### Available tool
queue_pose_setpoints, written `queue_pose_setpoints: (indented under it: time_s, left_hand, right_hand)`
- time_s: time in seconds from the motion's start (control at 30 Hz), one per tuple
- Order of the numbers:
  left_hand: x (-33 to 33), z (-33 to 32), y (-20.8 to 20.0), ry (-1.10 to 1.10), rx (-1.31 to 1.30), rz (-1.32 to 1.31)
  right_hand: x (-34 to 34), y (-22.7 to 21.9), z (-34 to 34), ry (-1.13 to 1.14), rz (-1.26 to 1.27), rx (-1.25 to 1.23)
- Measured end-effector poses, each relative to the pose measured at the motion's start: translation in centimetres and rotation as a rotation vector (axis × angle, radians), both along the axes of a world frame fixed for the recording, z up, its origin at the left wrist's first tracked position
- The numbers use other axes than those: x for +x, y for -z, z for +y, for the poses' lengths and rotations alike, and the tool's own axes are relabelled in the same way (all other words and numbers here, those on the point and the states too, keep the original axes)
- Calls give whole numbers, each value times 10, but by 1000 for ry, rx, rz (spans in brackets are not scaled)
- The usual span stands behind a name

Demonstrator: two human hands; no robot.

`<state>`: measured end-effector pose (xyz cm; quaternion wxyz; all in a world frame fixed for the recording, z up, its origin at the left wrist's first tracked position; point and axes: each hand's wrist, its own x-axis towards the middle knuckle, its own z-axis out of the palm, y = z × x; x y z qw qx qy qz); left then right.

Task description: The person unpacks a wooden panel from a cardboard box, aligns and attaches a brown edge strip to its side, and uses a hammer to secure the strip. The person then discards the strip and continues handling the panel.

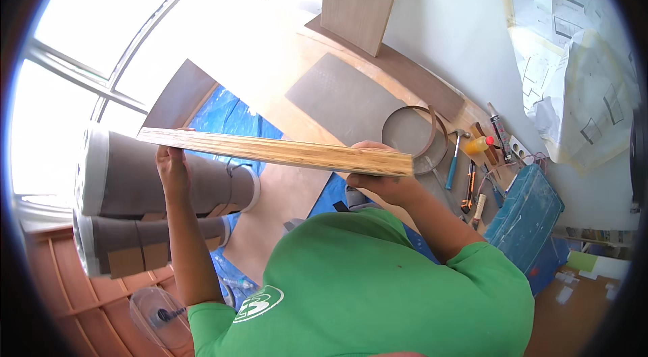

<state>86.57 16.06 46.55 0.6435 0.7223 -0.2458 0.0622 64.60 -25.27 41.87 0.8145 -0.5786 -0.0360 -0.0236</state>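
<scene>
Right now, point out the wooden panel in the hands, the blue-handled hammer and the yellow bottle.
Wooden panel (273,149): head view, middle of its long edge.
Blue-handled hammer (454,162): head view, on its handle.
Yellow bottle (476,146): head view, on its body.

Along the wall side, a loose coil of brown strip (433,130) rests on a grey sheet (341,90), with a blue-handled hammer (452,167) just beside it. A yellow bottle (476,146) with a red cap lies near a sealant tube (499,130). Paper drawings (536,73) hang on the white wall (442,16), near which a tall wood panel (358,6) stands. Two large grey rolls (152,178) lie at the left, near blue plastic sheeting (226,114).
</scene>
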Motion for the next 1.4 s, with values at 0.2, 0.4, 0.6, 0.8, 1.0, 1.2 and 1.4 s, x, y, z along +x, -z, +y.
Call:
queue_pose_setpoints:
  time_s: [0.2, 0.4, 0.6, 0.8, 1.0, 1.2, 1.4]
  left_hand:
    - [145, -62, 13, 196, 12, 60]
    - [280, -148, 34, 557, -4, -29]
    - [365, -219, 62, 743, -16, -8]
    - [404, -253, 82, 872, -11, 28]
    - [414, -258, 96, 861, 3, 35]
    - [408, -245, 88, 795, 114, 127]
    - [333, -244, 37, 351, -129, -126]
  right_hand:
    - [62, 18, 4, 357, -87, -288]
    - [110, 35, 15, 566, -114, -184]
    - [155, 36, 48, 839, 40, -274]
    - [180, 48, 66, 960, 84, -354]
    - [185, 56, 65, 913, 0, -179]
    - [178, 50, 51, 802, -33, -282]
    - [165, 47, 32, 705, -4, -556]
